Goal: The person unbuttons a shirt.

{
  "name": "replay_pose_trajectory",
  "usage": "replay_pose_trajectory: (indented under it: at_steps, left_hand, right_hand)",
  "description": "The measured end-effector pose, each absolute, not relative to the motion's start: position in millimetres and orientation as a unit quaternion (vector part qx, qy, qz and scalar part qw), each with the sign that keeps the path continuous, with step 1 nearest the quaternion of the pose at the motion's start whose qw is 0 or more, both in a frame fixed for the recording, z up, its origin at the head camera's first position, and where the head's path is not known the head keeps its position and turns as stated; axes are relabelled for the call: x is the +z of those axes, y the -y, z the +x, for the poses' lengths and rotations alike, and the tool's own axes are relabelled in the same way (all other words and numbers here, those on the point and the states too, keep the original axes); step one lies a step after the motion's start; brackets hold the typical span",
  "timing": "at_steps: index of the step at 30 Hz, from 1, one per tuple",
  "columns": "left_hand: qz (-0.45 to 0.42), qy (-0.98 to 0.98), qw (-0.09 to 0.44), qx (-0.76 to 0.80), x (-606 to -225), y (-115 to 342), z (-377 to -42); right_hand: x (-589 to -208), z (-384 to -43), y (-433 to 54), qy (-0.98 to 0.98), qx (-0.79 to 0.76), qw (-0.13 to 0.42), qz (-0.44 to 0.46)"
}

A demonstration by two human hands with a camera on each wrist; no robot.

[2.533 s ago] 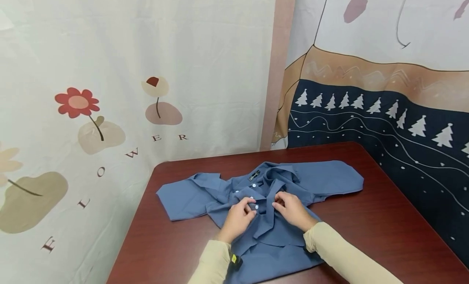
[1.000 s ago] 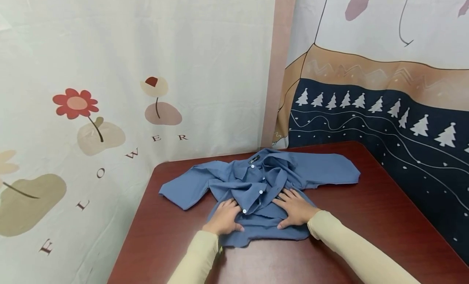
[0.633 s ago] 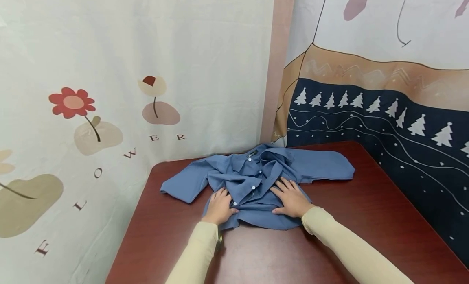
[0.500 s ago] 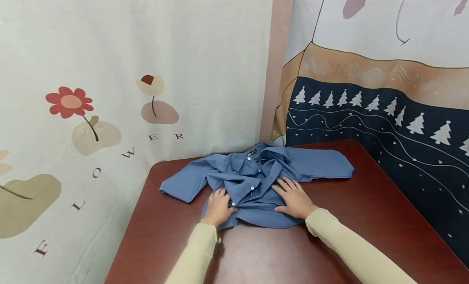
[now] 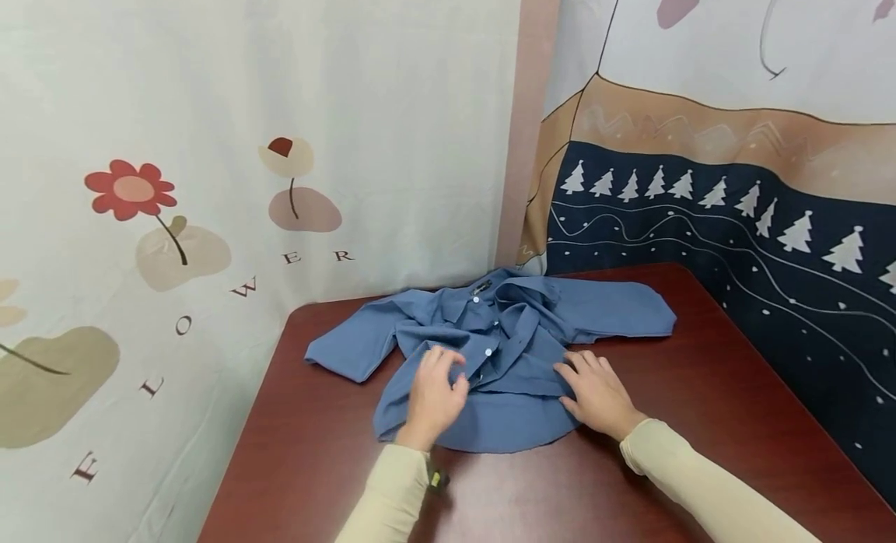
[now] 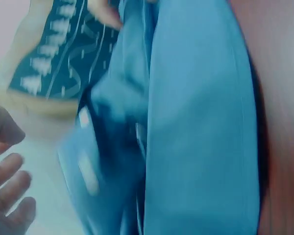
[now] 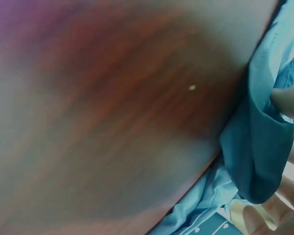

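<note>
A blue button-up shirt lies on the table, its collar at the far edge and its sleeves spread to both sides. Its front is bunched in folds, with white buttons showing. My left hand hovers over the left front, fingers bent loosely; the left wrist view shows its fingers apart from the cloth. At the shirt's right side edge is my right hand, fingers relaxed. In the right wrist view the thumb lies against a raised fold, with the other fingers beyond it, apart from the thumb.
The reddish-brown table has its far edge near a pale flower-print curtain. A dark hanging with white trees borders its right side. The shirt's right sleeve reaches close to the far right corner.
Both hands first pinched at the front, then lay flat while the shirt slid away toward the far edge. Since then the left hand has lifted and the right has shifted right; the hem is spread wider.
</note>
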State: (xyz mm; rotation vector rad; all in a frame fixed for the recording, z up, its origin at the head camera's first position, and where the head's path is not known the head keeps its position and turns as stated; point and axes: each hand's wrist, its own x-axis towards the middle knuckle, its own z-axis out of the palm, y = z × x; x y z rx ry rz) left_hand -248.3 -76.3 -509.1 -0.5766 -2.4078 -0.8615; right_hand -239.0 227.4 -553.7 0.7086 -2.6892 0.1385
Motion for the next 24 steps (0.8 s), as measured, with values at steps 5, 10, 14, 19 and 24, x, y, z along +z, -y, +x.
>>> replay_pose_trajectory:
  at_steps: [5,10,14,19,24]
  left_hand:
    - [-0.222,0.909,0.168,-0.31,-525,37,-249]
    - [-0.157,0.945,0.101,-0.269,-550,26,-259]
    - [-0.14,0.956,0.09,-0.24,-561,30,-264]
    - [-0.179,0.958,0.11,-0.195,-562,33,-265]
    - [-0.174,0.949,0.1,-0.243,-554,32,-265]
  right_hand:
    - [-558,-239,-234,0.933,0.071,0.235,0.264]
    - [-560,-240,-238,0.914,0.133,0.269,0.273]
    - [-557,-239,-241,0.915,0.191,0.248,0.255]
    - [-553,-239,-246,0.926,0.209,0.209,0.236]
    - [-548,-238,-255,0.937,0.22,0.174,0.21]
